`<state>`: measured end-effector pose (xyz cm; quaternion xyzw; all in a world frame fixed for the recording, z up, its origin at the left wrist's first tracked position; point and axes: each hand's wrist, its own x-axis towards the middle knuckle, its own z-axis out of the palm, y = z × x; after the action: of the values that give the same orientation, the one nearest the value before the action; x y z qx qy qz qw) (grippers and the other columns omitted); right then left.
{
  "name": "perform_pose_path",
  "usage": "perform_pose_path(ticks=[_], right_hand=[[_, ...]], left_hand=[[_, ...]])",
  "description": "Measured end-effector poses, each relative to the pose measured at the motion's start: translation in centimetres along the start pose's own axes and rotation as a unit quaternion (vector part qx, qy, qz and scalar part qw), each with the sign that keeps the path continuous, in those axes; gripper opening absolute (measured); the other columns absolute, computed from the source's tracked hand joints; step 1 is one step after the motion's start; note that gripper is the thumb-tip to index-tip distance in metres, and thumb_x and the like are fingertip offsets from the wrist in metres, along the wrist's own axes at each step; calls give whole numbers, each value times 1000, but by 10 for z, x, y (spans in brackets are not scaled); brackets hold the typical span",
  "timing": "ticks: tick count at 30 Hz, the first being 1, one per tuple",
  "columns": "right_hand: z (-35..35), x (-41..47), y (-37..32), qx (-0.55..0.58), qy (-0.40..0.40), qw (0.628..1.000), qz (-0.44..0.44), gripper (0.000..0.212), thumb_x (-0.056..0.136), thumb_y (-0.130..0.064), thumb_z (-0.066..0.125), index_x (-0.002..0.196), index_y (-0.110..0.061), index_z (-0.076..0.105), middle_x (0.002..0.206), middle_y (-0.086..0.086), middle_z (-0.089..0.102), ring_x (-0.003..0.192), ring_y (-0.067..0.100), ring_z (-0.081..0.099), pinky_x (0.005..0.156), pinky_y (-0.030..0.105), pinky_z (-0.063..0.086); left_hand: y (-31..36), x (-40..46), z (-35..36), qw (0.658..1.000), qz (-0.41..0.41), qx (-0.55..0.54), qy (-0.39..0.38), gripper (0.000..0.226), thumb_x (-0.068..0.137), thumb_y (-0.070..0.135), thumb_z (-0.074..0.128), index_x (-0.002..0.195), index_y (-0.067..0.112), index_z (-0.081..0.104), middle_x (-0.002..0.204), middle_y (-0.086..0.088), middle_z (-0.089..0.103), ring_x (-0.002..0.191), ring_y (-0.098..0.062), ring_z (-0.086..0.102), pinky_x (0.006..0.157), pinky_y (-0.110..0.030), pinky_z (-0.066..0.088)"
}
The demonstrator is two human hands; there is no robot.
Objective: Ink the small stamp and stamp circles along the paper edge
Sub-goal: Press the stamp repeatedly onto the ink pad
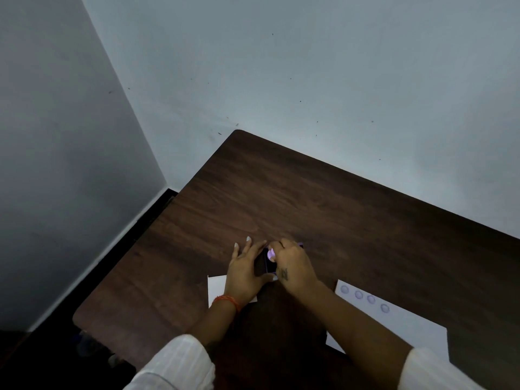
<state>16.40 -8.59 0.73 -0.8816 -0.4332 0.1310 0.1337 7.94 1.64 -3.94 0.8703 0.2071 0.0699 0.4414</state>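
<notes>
Two hands meet over a dark ink pad (266, 264). The right hand (295, 267) pinches a small lilac stamp (271, 254) down onto it, seemingly to load ink; the left hand (244, 273), fingers spread, steadies the pad. Right of the grip, four purple circles (364, 298) line a white paper (394, 325); another sheet (216, 288) lies under the left wrist.

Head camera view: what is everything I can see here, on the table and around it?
Table: one, dark brown wood, set in the room corner.
Paper with stamped circles: one, white, near right edge; four purple circles in a row.
Second paper: one, white, under the left wrist.
Ink pad: one, dark purple, between the hands.
Small stamp: one, pale purple, on the ink pad.
Walls: two, grey.
Left hand: steadies the pad.
Right hand: fingers grip the stamp.
</notes>
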Motion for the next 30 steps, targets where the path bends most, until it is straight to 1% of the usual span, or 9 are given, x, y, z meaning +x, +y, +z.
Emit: perform_pose_path(ticks=[3, 5, 11, 17, 20, 22, 25, 28, 30], right_hand=[[-17, 9, 8, 60, -14, 998, 11, 15, 81, -5, 56, 93, -2, 65, 100, 18, 64, 92, 32, 60, 76, 35, 44], [-23, 6, 16, 86, -14, 996, -4, 13, 82, -5, 56, 89, -1, 66, 95, 19, 66, 89, 33, 61, 75, 35, 44], [1, -16, 14, -5, -39, 998, -44, 28, 90, -10, 45, 116, -8, 55, 122, 13, 59, 115, 24, 51, 97, 33, 40], [6, -14, 7, -2, -3, 1000, -3, 35, 85, -7, 53, 120, -8, 53, 126, 14, 56, 118, 26, 48, 101, 34, 39], [2, -10, 14, -32, -45, 998, -43, 31, 89, -11, 48, 120, -8, 52, 127, 14, 55, 120, 26, 48, 102, 36, 39], [-1, -8, 21, -38, -61, 995, -68, 30, 91, -11, 45, 120, -6, 52, 127, 16, 56, 119, 27, 48, 100, 37, 40], [4, -10, 18, -9, -15, 999, -44, 31, 86, -6, 51, 117, -6, 56, 122, 15, 59, 114, 27, 52, 97, 36, 43], [-5, -8, 16, 125, 20, 992, 26, 16, 83, -5, 54, 93, -7, 67, 97, 14, 67, 86, 23, 60, 76, 32, 47], [-15, -9, 25, 154, 27, 986, 54, 14, 84, -9, 56, 91, -10, 68, 95, 11, 67, 85, 21, 60, 73, 27, 45]], left_hand=[[1, 0, -2, 1000, 1, 4, -7, 77, 68, 30, 79, 135, 18, 42, 143, -3, 47, 145, -21, 19, 116, -31, -5], [2, -1, -3, 1000, -1, 6, -9, 78, 68, 30, 78, 136, 19, 41, 145, -4, 46, 145, -21, 17, 116, -30, -6], [-3, 2, 0, 999, -28, 21, -30, 82, 69, 34, 77, 140, 26, 35, 152, -5, 34, 147, -23, 10, 118, -33, -2], [-5, 2, 2, 996, -72, 33, -46, 83, 70, 34, 77, 140, 37, 31, 157, -9, 20, 145, -35, 3, 118, -45, 12], [-4, 3, 1, 995, -70, 36, -54, 83, 71, 35, 76, 140, 37, 30, 157, -9, 20, 146, -33, 3, 118, -43, 10], [-4, 3, 1, 995, -68, 37, -56, 83, 70, 36, 76, 140, 36, 31, 157, -9, 21, 146, -32, 2, 119, -42, 7], [-1, 4, 0, 997, -55, 29, -48, 80, 71, 34, 76, 140, 33, 34, 155, -9, 25, 146, -29, 4, 119, -39, 3], [1, 2, -2, 998, -40, 29, -45, 78, 72, 33, 76, 139, 31, 35, 153, -8, 30, 146, -26, 6, 118, -38, 1], [0, 2, -2, 997, -54, 25, -48, 80, 71, 34, 76, 139, 34, 35, 155, -9, 25, 146, -30, 3, 119, -41, 5]])
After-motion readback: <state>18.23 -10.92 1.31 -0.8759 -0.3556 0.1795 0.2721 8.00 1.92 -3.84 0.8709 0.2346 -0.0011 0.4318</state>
